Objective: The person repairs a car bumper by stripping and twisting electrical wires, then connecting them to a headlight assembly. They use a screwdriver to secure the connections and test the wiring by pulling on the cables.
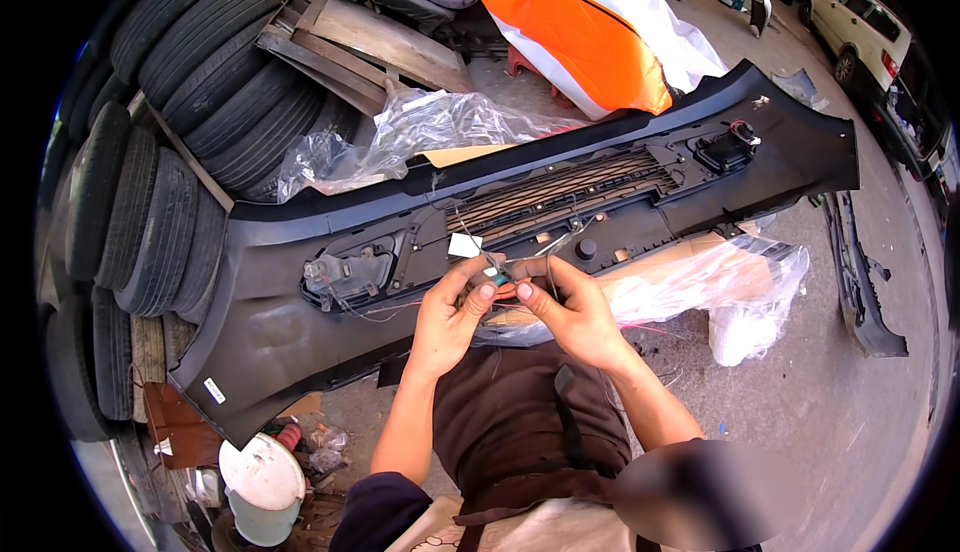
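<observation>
Both my hands meet in front of a black car bumper [270, 252] that lies with its inner side up. The fingers of my left hand [450, 322] are pinched on a small green wire connector [499, 278] with thin wires at it. My right hand [575, 317] grips the same bundle from the other side, thumb and fingers closed. Something small and orange shows between the thumbs; its kind is not clear. A white paper tag [464, 245] sits just beyond my left fingers. Dark wires lead from the bundle over the slatted grille [570, 192].
Lamp units sit in the bumper at left [345, 277] and right [728, 150]. Cardboard in clear plastic wrap [690, 287] lies underneath. Stacked tyres [160, 232] crowd the left, above a lidded bucket [262, 472]. A black trim strip [860, 282] and a white car [860, 32] are at right.
</observation>
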### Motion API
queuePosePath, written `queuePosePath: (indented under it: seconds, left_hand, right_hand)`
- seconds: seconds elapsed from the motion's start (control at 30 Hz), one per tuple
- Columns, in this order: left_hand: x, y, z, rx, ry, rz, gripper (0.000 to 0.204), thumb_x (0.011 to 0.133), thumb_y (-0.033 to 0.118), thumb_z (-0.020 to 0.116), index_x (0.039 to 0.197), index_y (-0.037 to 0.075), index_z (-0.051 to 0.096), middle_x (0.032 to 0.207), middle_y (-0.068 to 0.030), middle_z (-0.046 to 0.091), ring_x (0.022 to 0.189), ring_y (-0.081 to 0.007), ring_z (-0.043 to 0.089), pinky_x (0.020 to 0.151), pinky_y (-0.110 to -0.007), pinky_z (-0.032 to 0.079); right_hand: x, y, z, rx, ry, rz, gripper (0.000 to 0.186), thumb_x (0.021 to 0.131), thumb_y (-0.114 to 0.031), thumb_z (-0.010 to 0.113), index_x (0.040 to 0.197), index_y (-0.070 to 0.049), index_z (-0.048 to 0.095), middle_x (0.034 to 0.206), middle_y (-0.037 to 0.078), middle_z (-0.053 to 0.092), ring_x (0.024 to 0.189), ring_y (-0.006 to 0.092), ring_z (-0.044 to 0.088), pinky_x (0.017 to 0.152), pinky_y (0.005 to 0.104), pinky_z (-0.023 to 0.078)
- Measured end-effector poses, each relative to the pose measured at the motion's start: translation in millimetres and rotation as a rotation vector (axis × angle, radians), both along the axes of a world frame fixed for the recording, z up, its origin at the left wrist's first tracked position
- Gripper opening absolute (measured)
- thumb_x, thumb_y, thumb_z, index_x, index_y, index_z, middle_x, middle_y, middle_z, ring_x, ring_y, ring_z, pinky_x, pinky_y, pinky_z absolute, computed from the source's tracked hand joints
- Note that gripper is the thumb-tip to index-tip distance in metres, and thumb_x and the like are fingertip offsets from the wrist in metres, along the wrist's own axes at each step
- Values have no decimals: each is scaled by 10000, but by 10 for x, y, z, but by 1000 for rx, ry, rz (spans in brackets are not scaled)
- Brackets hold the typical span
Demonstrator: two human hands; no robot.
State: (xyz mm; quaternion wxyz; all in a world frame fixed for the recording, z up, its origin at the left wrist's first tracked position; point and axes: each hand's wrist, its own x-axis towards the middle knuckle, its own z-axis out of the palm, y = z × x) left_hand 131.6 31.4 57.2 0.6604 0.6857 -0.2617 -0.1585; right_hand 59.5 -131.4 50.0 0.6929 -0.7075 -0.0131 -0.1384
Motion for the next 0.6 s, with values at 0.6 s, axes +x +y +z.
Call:
queuePosePath:
  seconds: [0.6]
  left_hand:
    - [47,-81,-21,-498,303,76,209,971,180,519,1059,-7,549,979,-165,645,861,-250,665,771,-339,539]
  right_hand:
    - [-71,-117,127,351,-34,-274,393,1034,-228,361,1307,53,378,807,127,647,700,153,634,635,243,513]
